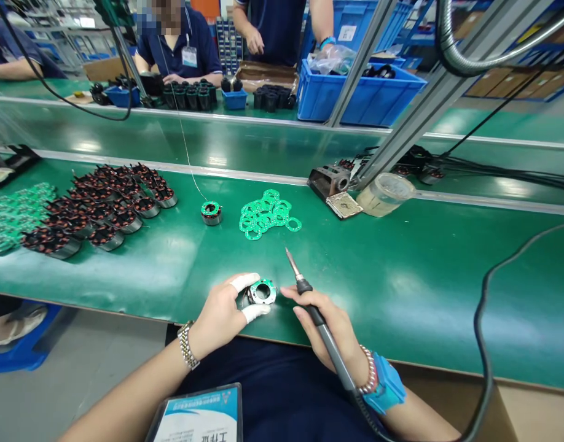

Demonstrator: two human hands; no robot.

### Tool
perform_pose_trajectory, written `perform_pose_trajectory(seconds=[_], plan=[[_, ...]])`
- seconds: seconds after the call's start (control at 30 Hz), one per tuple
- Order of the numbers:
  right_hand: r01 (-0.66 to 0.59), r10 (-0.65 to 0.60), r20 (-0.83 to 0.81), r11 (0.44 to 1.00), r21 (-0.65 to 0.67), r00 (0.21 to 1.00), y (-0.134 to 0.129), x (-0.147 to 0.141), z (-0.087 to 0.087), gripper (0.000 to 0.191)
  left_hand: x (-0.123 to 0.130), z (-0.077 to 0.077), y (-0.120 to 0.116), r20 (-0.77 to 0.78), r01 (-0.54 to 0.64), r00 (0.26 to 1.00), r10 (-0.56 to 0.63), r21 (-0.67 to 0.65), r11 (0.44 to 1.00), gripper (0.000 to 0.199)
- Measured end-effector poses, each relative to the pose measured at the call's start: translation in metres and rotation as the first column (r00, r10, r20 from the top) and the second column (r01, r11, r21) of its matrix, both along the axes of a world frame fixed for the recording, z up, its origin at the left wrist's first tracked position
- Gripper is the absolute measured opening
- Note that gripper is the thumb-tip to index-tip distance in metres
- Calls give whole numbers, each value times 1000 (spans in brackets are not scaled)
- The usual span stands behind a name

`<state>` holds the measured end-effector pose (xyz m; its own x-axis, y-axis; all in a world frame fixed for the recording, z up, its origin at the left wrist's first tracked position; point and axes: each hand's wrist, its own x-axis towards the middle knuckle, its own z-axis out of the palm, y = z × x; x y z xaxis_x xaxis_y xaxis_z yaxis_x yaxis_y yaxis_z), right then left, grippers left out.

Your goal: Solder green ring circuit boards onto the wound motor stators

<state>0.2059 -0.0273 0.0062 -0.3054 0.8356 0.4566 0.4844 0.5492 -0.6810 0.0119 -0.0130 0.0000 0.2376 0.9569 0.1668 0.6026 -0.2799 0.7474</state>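
Note:
Between the thumb and a finger of my left hand (222, 310), both in white finger cots, is a motor stator (262, 291) topped by a green ring-shaped circuit board. It is at the bench's near edge. My right hand (330, 322) holds a soldering iron (315, 313), its tip pointing up and away from the stator. The right index finger reaches close to the stator; whether it touches I cannot tell. Beyond my hands lie a loose heap of green ring boards (265, 213) and another stator (211, 213) with a board on top, where a thin solder wire (188, 156) hangs down.
Many copper-wound stators (102, 205) crowd the left, beside a stack of green boards (17, 215). A soldering iron stand (330, 180), a sponge (343, 205) and a clear plastic tub (386, 194) stand at right. The iron's cable (482, 325) curves along the right. Co-workers are across the bench.

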Motion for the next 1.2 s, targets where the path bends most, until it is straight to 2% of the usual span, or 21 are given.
perform_pose_trajectory(seconds=[0.23,0.47,0.67,0.73,0.83,0.9,0.97,1.07,1.13,1.2], plan=[[-65,64,-10,996,-54,998,-1,-4,-3,20,0,-3,-4,42,-27,999,26,26,999,34],[-30,27,-23,988,-154,999,-2,-11,-3,19,0,-3,-4,48,-12,999,7,108,994,30],[-38,37,-12,988,-150,999,2,-13,-3,20,3,-3,-4,63,-24,998,19,77,997,27],[-53,52,-9,988,-146,999,3,-10,-3,22,-1,-2,-7,76,-19,997,18,16,1000,36],[-46,42,-27,986,-161,999,7,-5,-1,27,-20,-2,-10,151,88,986,-74,-85,993,54],[-46,41,-35,985,-166,999,10,-4,0,34,-36,-2,-11,153,132,981,-121,-62,989,42],[-80,77,-24,984,-158,997,13,-9,1,43,-48,-2,-8,53,168,984,-169,29,985,29],[-154,157,20,982,-108,987,18,-23,4,51,-52,-1,2,-100,301,952,-291,119,946,22],[-184,187,47,980,-72,981,21,-32,5,48,-48,1,10,-87,348,936,-340,108,931,17],[-194,197,50,980,-53,979,23,-36,6,43,-41,4,16,26,341,939,-342,39,939,15]])
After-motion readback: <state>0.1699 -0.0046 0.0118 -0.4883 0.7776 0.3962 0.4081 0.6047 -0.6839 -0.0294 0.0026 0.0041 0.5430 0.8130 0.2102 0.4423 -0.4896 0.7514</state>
